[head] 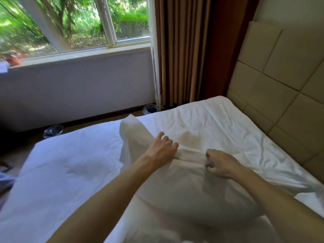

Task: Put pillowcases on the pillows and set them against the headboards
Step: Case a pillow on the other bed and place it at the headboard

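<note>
On the far left the window (70, 23) looks out on green trees, and below it two small metal bins (53, 131) stand on the floor beside the bed (70, 169). The bed's white sheet is bare on that side.

Near the middle, a loose end of the pillowcase (132, 132) stands up in a slack fold with nothing filling it. Just beside it the left hand (162, 148) lies on the cloth. Its fingers (171, 140) are spread apart and bent, tips pressing down, not visibly closed round any fold.

The pillow (192, 199) lies across the bed under both forearms, near the person and well apart from the headboard (280, 85). It appears covered by the white cloth, though where pillow ends and case begins is hard to tell.

The right hand (219, 164) is a tight fist, its fingers clamped on a bunch of pillowcase cloth at the pillow's far edge. Past it hang the brown curtain (184, 50) and, on the right, the padded headboard.

The step in hand looks like working the pillow into the case; the empty end suggests it is not yet fully seated. The next move likely calls for gripping the case at both sides and drawing it along, or shaking the pillow down, until that end fills. Only then can it go against the headboard.
</note>
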`<state>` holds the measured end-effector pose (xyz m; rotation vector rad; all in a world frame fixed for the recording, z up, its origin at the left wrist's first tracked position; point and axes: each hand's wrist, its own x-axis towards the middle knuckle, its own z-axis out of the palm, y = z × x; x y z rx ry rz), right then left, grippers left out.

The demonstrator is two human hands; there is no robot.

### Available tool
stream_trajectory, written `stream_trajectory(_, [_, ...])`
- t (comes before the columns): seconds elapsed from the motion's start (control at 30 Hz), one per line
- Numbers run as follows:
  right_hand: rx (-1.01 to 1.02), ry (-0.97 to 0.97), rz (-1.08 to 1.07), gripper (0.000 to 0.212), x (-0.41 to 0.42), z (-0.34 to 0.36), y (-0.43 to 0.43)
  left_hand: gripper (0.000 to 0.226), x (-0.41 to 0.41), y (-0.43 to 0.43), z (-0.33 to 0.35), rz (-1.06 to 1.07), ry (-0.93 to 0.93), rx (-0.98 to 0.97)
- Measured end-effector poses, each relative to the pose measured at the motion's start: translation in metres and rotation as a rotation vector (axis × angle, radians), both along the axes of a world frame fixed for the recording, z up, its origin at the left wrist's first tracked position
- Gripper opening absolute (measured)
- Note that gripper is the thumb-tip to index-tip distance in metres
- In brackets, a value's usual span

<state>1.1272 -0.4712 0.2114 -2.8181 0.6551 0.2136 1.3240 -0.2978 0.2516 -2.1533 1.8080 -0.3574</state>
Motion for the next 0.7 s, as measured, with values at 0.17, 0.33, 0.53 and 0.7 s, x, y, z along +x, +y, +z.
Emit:
stream_trajectory(0.17, [-0.046, 0.002, 0.128, 0.02, 0.022, 0.008, 0.028, 0.015, 0.01, 0.024, -0.006, -0.055, 0.027, -0.036])
stream_trajectory(0.33, [-0.074, -0.061, 0.132, 0.017, 0.014, -0.002, 0.041, 0.031, 0.016, 0.059, -0.007, -0.062, 0.083, -0.239])
stream_trajectory(0.53, [-0.143, -0.109, 0.162, 0.018, 0.004, -0.006, 0.051, 0.04, 0.034, 0.082, 0.011, 0.22, -0.006, -0.42])
stream_trajectory(0.7, [-0.088, -0.003, 0.232, 0.013, 0.013, 0.005, 0.052, 0.034, 0.05, 0.106, 0.02, 0.546, 0.14, -0.423])
